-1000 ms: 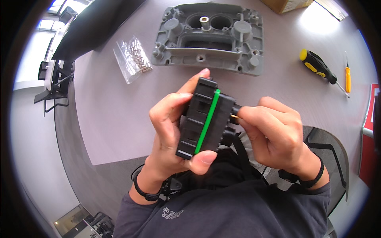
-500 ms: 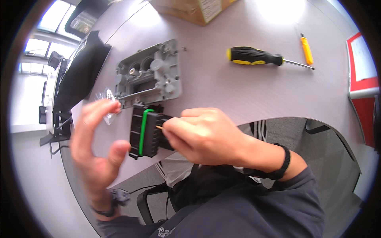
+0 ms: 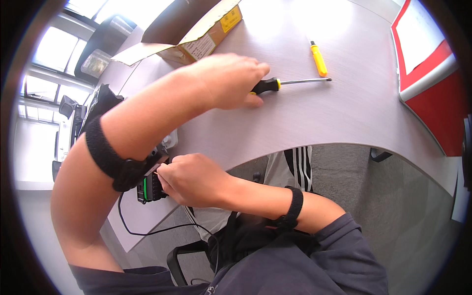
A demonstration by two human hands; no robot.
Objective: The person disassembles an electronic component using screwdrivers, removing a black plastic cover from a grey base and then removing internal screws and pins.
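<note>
Your right grip (image 3: 191, 182) looks closed on the three o'clock side of the black box (image 3: 156, 189) with the green strip, near the counter's edge; your fingers hide exactly what they pinch. One hand on one side is a thin hold, so the box could twist or drop if that pinch slackens. Your left grip (image 3: 231, 81), at one o'clock from the right, is half curled over the screwdriver (image 3: 268, 85); blur means you can't tell whether it is tight. A loose pick-up there could let the handle roll on the counter (image 3: 295, 118).

The black band (image 3: 101, 152) on your left forearm carries a lump right beside the box, at its ten o'clock, so drawing that arm back carelessly could knock the box. A black cable (image 3: 142, 234) loops below, from seven to five o'clock, and might snag.

The screwdriver's shaft points to three o'clock; its tip lies just beside the small yellow tool (image 3: 318, 60), which a sideways sweep could push. The open carton (image 3: 196, 49), at ten o'clock from your left grip, could catch your knuckles.
</note>
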